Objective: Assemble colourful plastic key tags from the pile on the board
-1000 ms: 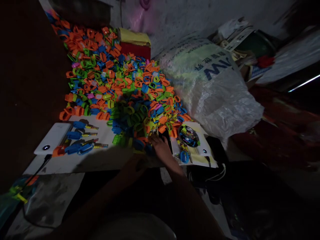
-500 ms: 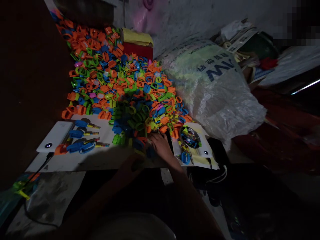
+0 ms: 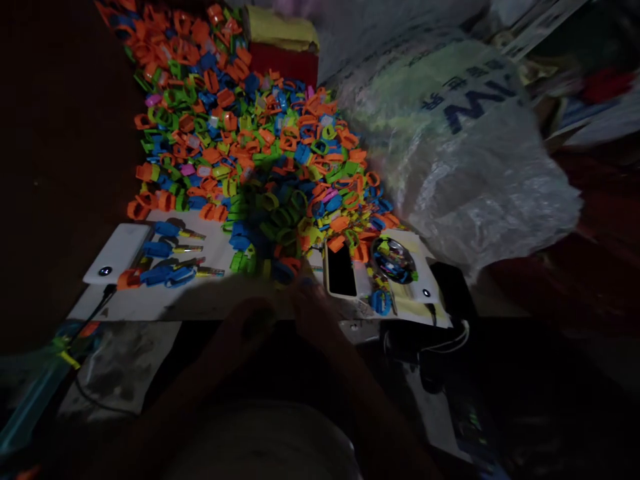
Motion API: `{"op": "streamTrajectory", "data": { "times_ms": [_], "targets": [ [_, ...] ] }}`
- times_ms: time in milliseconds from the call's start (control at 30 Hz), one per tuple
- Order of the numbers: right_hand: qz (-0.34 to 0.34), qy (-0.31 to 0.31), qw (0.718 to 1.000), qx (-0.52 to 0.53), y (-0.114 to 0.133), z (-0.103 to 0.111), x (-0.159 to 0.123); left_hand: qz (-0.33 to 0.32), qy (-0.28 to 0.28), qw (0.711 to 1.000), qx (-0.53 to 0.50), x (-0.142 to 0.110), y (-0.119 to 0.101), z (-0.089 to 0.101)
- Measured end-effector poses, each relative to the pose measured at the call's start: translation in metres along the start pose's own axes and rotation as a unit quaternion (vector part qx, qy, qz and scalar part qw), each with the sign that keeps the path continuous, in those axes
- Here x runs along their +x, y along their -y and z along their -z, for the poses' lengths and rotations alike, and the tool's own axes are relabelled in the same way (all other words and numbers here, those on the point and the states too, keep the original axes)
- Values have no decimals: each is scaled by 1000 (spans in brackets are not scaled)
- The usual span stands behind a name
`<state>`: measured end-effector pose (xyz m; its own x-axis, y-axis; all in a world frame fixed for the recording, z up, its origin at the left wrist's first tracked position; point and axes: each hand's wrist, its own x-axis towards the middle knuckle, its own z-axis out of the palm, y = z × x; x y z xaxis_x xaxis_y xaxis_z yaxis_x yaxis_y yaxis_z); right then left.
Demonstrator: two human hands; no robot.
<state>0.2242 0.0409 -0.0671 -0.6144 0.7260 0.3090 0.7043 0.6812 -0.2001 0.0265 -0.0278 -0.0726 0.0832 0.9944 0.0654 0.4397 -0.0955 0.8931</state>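
The person's hands are a little apart at the near edge of the bench (image 3: 210, 303), and it's pretty dim down there. The left hand (image 3: 240, 323) is curled round a dark greenish piece (image 3: 259, 323), too murky to make out properly. The right hand (image 3: 313, 307) is a bit blurry, fingers pointing at the bench, and honestly can't tell if it's gripping anything. Just beyond it there's a blue band (image 3: 284, 272), and to its right lies a smartphone (image 3: 341, 270) with a black screen.

Past the hands it's a massive heap of plastic toy watches (image 3: 240, 153), mostly orange, green and blue, with a shadow over the near part. Over on the left, a few blue watches (image 3: 159, 249) with colourful tubes sit beside a white power bank (image 3: 117, 253) with a cable plugged in. Over on the right, a round metal bowl (image 3: 393, 260) of small colourful bits is next to another white device. Behind that slumps a big clear plastic bag (image 3: 480, 180) with dark lettering, and a yellow-and-red box (image 3: 283, 47) stands at the back of the heap.
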Motion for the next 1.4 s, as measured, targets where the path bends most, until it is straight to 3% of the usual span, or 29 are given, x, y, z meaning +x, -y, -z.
{"op": "streamTrajectory", "data": {
  "times_ms": [167, 333, 467, 600, 700, 767, 900, 1000, 1100, 1400],
  "targets": [
    [32, 68, 997, -2, 28, -2, -10, 54, -71, 996, 27, -14, 5, 21],
    [50, 120, 991, 27, 41, -11, -15, 110, -67, 991, 37, -21, 15, 35],
    [69, 84, 994, 26, 50, -15, -18, 122, -60, 990, 32, -25, 17, 36],
    [9, 30, 999, 21, 56, -19, -22, 123, -51, 991, 28, -30, 18, 37],
    [-52, -2, 988, 144, 60, -23, -24, 128, -49, 990, 27, -32, 21, 37],
    [-120, -30, 946, 299, 64, -26, -26, 125, -46, 991, 27, -33, 21, 37],
    [-266, -34, 803, 532, 74, -28, -26, 107, -29, 994, 12, -33, 16, 34],
    [-278, -41, 753, 595, 80, -29, -26, 113, -23, 993, -3, -34, 7, 31],
    [-277, -52, 756, 591, 82, -29, -28, 128, -28, 991, -19, -34, -2, 31],
    [-211, -104, 831, 504, 89, -13, -27, 113, -36, 992, -31, -35, -15, 30]
  ]
}}
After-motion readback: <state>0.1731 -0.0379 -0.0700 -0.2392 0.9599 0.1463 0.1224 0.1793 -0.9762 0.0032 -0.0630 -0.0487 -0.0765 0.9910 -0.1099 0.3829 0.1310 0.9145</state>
